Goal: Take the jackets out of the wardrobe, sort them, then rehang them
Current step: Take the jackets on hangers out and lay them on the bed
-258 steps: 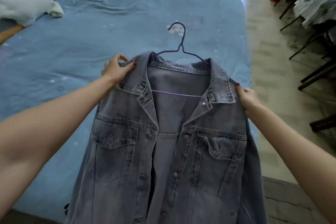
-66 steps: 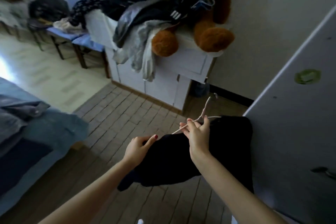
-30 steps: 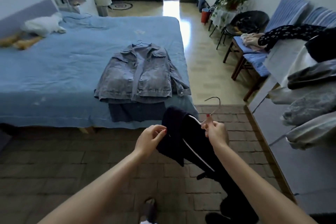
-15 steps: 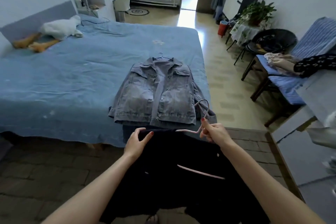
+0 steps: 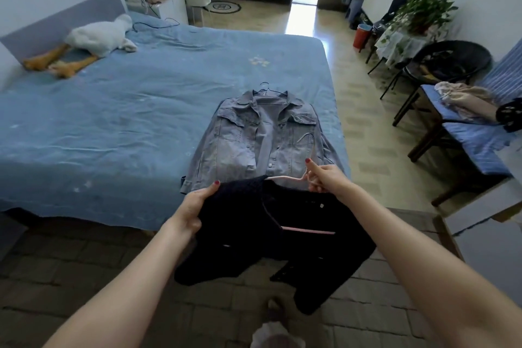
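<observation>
Item 1: black jacket [image 5: 271,237], on a pink hanger [image 5: 308,232], held in the air over the brick floor [image 5: 84,277] at the foot of the bed [image 5: 127,121]; from my feed it sits at 6 o'clock from the denim jacket.

Item 2: left hand [image 5: 195,209], fingers curled round the black jacket's left shoulder, thumb on top.

Item 3: right hand [image 5: 324,178], pinching the pink hanger at the base of its hook (the hook rises in front of the denim), index finger raised.

Item 4: denim jacket [image 5: 262,138], lying flat and face up on the blue bed near its right edge, collar toward 12 o'clock, its own dark hanger hook [image 5: 265,87] showing past the collar.

Item 5: white plush goose [image 5: 96,37] at 10 o'clock, by the headboard.

Item 6: 2 blue-cushioned chairs [image 5: 477,133] at 3 o'clock; potted plant [image 5: 423,11] at 2 o'clock.
</observation>
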